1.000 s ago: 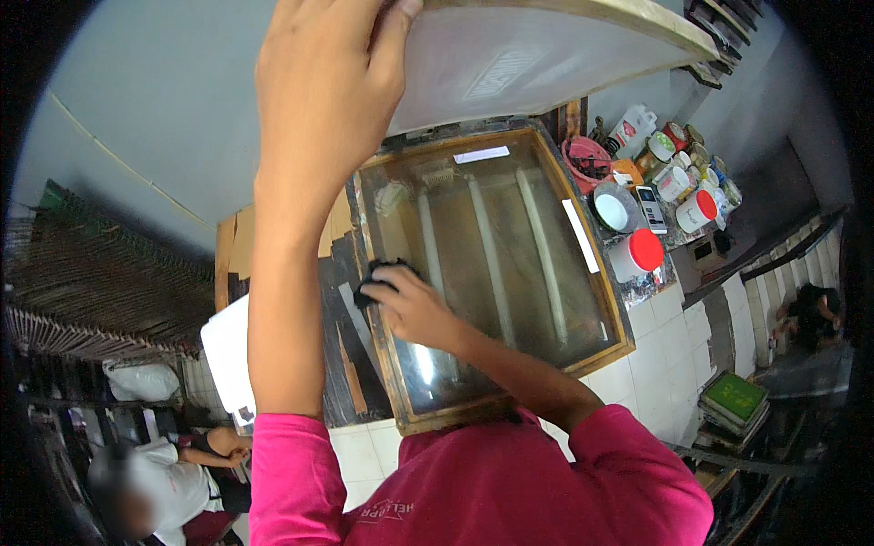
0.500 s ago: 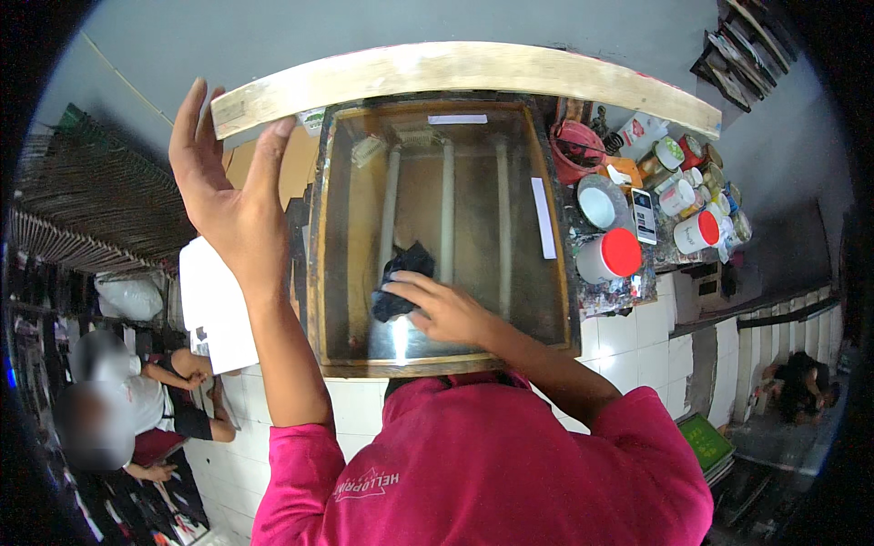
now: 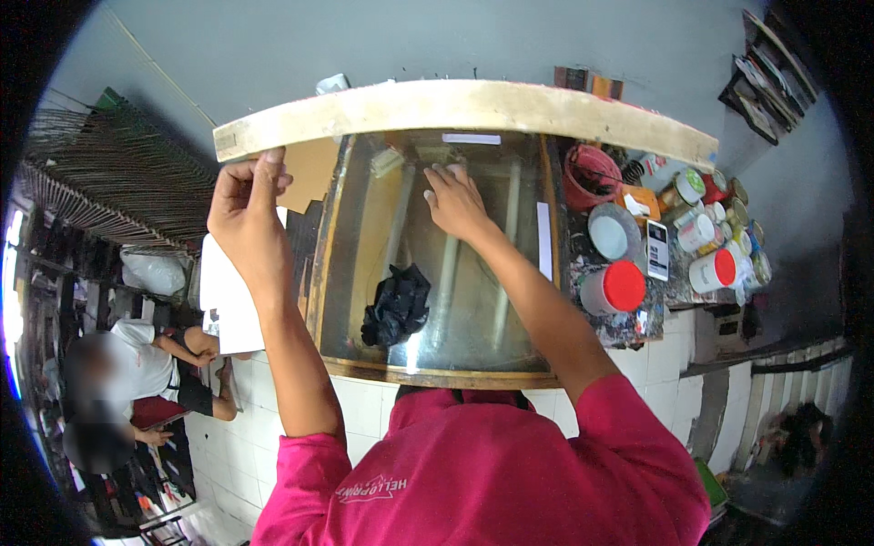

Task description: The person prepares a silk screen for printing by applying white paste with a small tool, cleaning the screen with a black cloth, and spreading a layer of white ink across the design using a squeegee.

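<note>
A long pale wooden bar (image 3: 464, 105) spans the far side above a glass-topped box (image 3: 332, 359). Just below the bar's left end, my left hand (image 3: 250, 196) is closed, fingers curled and thumb tip against the lower edge; what lies between the fingers is hidden. My right hand (image 3: 455, 205) reaches over the far part of the glass, open and holding nothing, fingers apart. A crumpled black cloth (image 3: 397, 305) lies by itself on the near-left glass. Pale tubes (image 3: 446, 282) show beneath the glass, and white strips (image 3: 543, 238) lie along its right and far edges.
On the right bench stand a pink bucket (image 3: 590, 177), a white bowl (image 3: 612, 235), a phone (image 3: 657, 250), red-lidded tubs (image 3: 624, 287) and several jars. White sheets (image 3: 228, 300) lie left of the box. A person (image 3: 146, 373) sits at the far left.
My right hand has let go of the black cloth and moved to the far part of the glass. My left hand's spread fingers have curled in, and it sits lower beneath the bar.
</note>
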### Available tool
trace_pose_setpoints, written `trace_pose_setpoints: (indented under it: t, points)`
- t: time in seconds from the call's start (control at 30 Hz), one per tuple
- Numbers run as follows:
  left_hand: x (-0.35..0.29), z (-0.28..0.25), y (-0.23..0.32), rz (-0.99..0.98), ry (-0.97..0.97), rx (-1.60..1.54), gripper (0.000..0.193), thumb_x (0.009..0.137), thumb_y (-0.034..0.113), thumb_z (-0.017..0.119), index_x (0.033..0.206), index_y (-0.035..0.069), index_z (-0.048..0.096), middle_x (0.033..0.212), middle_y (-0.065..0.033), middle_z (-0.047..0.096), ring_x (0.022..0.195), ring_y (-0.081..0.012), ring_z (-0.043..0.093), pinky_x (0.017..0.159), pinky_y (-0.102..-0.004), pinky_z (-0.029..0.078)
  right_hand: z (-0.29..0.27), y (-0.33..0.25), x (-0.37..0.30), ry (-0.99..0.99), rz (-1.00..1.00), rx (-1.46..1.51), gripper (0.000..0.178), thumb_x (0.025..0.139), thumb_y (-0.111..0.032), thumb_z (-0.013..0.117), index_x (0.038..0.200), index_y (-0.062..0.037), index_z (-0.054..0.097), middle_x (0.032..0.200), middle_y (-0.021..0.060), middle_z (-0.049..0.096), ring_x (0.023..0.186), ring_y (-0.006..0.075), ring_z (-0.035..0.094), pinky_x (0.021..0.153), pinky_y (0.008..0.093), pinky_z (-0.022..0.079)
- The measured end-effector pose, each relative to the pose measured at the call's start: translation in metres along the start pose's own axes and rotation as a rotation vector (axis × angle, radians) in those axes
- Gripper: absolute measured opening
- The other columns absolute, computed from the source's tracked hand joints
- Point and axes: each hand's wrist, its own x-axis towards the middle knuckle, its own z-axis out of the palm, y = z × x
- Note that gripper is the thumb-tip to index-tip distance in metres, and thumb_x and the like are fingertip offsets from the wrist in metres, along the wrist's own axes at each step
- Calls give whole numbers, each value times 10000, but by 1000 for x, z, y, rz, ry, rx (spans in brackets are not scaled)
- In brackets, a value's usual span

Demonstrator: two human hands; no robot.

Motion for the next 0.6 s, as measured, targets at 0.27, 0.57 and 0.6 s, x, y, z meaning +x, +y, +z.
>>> trace_pose_setpoints:
  t: [0.27, 0.57, 0.6]
  points:
    - [6, -5, 5, -35, -42, 94, 177, 923, 156, 706, 856, -1, 660, 784, -38, 642, 766, -81, 584, 755, -227, 471, 34, 2, 54, -242, 77, -183, 504, 988, -299, 476, 1408, -22, 447, 1381, 179, 532, 1343, 354, 354, 1104, 492, 287]
    - [19, -3, -3, -68, -72, 67, 205, 930, 167, 698, 847, -18, 663, 797, -58, 667, 770, -97, 603, 767, -239, 479, -11, -23, -34, -198, -155, -155, 405, 960, -241, 519, 1287, -8, 574, 1321, 161, 581, 1268, 354, 433, 1061, 481, 329]
    - [19, -2, -1, -72, -74, 70, 208, 930, 165, 698, 848, -24, 664, 797, -62, 671, 768, -99, 604, 767, -240, 479, -21, -29, -49, -197, -158, -149, 397, 952, -231, 531, 1277, -9, 580, 1312, 157, 586, 1262, 354, 440, 1057, 483, 334]
